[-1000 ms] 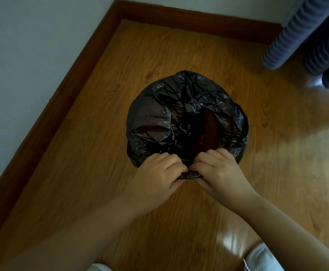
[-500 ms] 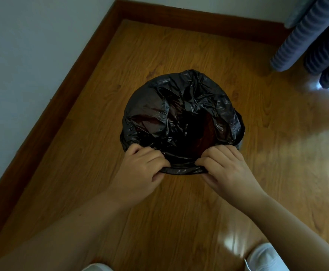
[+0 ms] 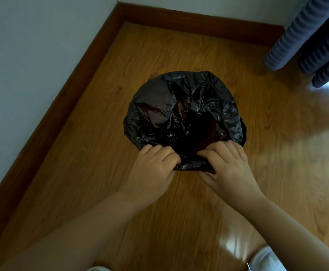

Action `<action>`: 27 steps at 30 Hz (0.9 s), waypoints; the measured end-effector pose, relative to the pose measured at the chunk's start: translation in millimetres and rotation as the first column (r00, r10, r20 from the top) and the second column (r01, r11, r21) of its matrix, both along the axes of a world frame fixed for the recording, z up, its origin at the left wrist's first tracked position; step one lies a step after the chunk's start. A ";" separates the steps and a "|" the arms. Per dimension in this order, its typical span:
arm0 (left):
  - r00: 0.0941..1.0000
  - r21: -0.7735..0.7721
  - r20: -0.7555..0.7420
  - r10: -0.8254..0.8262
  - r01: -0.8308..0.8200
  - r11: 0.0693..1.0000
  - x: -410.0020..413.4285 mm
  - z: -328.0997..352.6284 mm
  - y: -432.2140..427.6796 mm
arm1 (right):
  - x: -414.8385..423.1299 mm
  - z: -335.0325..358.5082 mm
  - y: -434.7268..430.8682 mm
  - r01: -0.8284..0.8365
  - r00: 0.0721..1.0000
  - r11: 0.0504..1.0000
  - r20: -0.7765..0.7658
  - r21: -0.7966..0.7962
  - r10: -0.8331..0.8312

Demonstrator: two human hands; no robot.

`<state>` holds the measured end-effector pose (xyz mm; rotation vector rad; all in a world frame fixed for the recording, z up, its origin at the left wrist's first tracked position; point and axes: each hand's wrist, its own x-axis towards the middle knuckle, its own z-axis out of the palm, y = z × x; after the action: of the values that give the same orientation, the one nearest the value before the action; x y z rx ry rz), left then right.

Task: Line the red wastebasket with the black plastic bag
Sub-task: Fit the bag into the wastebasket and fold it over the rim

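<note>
We find the black plastic bag draped over the red wastebasket on the wooden floor; left hand and right hand both pinch its near edge.

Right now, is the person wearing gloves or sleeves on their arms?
No. Both the left hand and the right hand are bare, with no gloves, rings or watch. Both forearms are bare too, with no sleeve in view.
</note>
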<state>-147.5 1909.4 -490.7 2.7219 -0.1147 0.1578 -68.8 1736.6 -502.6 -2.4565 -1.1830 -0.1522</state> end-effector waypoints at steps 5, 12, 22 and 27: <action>0.999 -0.073 -0.019 0.042 -0.044 0.996 -7.7 -5.8 11.0 | -4.6 6.2 -11.8 -0.048 0.999 0.995 -0.014 0.086 0.050; 1.000 -0.116 -0.014 0.019 -0.021 0.993 -8.8 -11.0 25.2 | -3.4 0.5 4.6 -0.202 0.979 0.976 -0.025 0.084 0.204; 0.998 0.024 0.017 -0.062 0.062 0.998 -13.7 -0.1 18.5 | 1.6 -2.1 7.2 -0.134 0.990 0.991 -0.036 0.020 0.135; 0.996 0.007 0.037 -0.077 0.077 0.997 -11.1 2.2 -5.3 | -10.9 -4.4 17.4 -0.022 0.998 0.997 -0.050 0.067 0.026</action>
<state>-158.5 1904.1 -488.4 2.7155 -0.2306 0.1860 -79.7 1754.0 -507.0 -2.3735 -1.1666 -0.1203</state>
